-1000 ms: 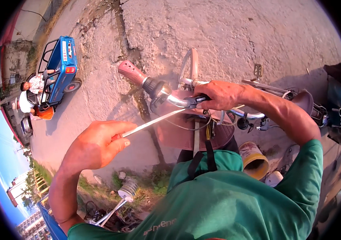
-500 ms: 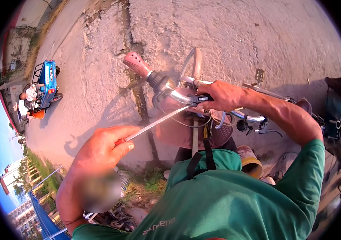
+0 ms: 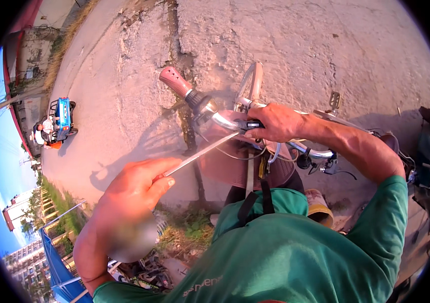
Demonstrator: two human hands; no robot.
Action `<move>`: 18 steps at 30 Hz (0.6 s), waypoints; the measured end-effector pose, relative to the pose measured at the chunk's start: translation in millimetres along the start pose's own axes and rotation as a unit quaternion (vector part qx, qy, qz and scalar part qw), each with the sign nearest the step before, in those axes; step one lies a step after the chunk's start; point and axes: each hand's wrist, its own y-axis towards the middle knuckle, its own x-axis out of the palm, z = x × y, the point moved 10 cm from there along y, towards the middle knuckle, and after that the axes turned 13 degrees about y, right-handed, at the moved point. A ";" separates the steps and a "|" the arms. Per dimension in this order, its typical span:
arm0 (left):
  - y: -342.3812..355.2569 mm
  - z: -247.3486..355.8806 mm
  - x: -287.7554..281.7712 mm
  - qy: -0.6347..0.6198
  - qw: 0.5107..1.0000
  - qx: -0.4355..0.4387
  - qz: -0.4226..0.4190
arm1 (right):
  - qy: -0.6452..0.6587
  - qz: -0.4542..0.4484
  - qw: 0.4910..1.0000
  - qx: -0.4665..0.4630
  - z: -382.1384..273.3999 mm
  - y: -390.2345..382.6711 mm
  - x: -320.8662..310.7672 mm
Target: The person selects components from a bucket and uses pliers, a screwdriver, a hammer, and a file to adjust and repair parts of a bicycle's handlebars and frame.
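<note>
My left hand point(image 3: 142, 187) is closed around a screwdriver point(image 3: 202, 153), its handle mostly hidden in my palm. The long metal shaft slants up to the right, and its tip meets the middle of a bicycle's silver handlebar point(image 3: 224, 120). There my right hand point(image 3: 278, 123) closes on a small black and silver piece point(image 3: 253, 124); whether it is a tool or a bicycle part I cannot tell. A pink handlebar grip point(image 3: 175, 81) points away to the upper left. Below the bar sits a pink basket point(image 3: 220, 164), with cables looping over it.
Beyond the handlebar is the front wheel point(image 3: 257, 83). A pedal point(image 3: 335, 100) and a brake lever point(image 3: 343, 173) show to the right. A yellowish bucket point(image 3: 320, 212) stands near my body. On the road at left is a blue three-wheeled vehicle point(image 3: 64, 117) with people.
The blue vehicle has moved farther away along the road. My view has shifted slightly. Both hands keep their holds, and the screwdriver tip stays at the middle of the handlebar.
</note>
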 end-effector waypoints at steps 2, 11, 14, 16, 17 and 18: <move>1.6 8.1 0.6 0.005 1.000 0.008 -0.002 | -0.005 0.018 1.000 -0.024 6.3 0.7 0.6; 43.4 35.1 -1.0 0.225 0.968 0.029 -0.110 | -0.013 0.030 0.998 -0.054 -9.6 -2.2 5.0; 66.0 32.6 -1.1 0.191 0.968 -0.006 -0.163 | 0.011 0.048 0.998 -0.027 10.6 -4.6 0.4; 55.5 37.7 2.1 0.193 0.972 0.006 -0.136 | 0.009 0.048 0.998 -0.040 9.0 -1.7 1.3; 49.8 39.2 1.2 0.191 0.975 0.019 -0.108 | 0.005 0.044 0.998 -0.052 6.3 -1.2 3.4; 46.0 39.6 2.6 0.163 0.981 0.043 -0.094 | 0.007 0.042 0.998 -0.054 6.7 -2.9 6.7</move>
